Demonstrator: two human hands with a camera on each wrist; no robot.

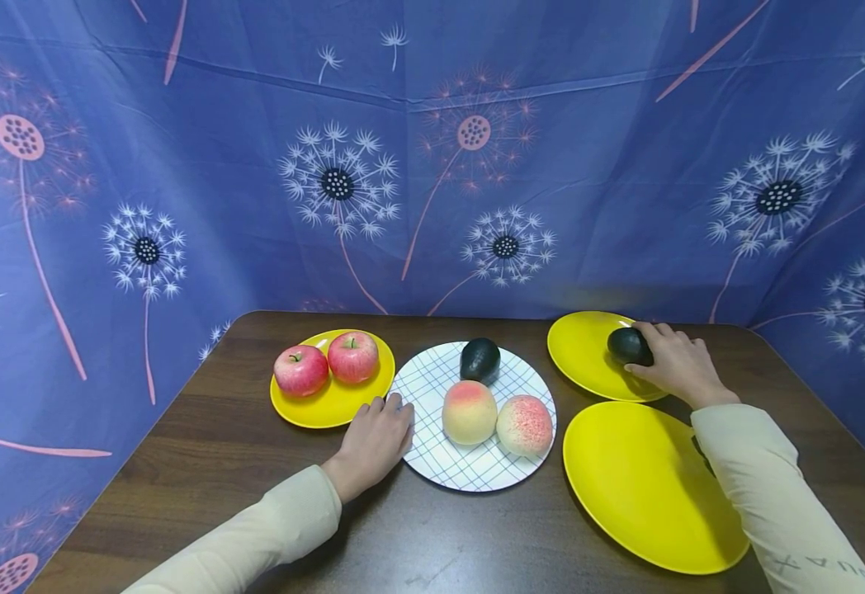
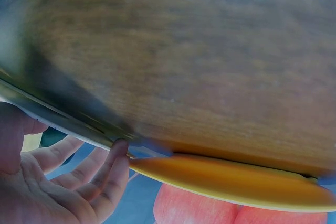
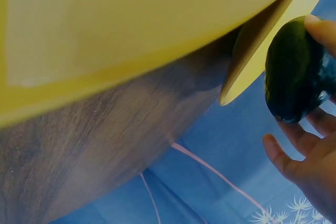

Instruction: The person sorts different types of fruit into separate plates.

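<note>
In the head view my right hand (image 1: pixel 676 363) grips a dark green avocado (image 1: pixel 629 346) over the far right yellow plate (image 1: pixel 579 355). The right wrist view shows the thumb and fingers around that avocado (image 3: pixel 294 72). My left hand (image 1: pixel 375 437) rests at the left rim of the white checked plate (image 1: pixel 432 466), fingers loosely bent, fingertips right at the edge. On this plate are another avocado (image 1: pixel 480 360), a yellow-red peach (image 1: pixel 470 412) and a speckled pink peach (image 1: pixel 525 426). Just beyond the left hand is a yellow plate (image 1: pixel 321 419) with two apples (image 1: pixel 353 357).
A larger yellow plate (image 1: pixel 648 487) lies at the near right, under my right forearm; a small dark thing (image 1: pixel 702 456) at its rim is mostly covered by the sleeve. The brown wooden table (image 1: pixel 202 462) ends at a blue dandelion-print cloth (image 1: pixel 418 206) behind.
</note>
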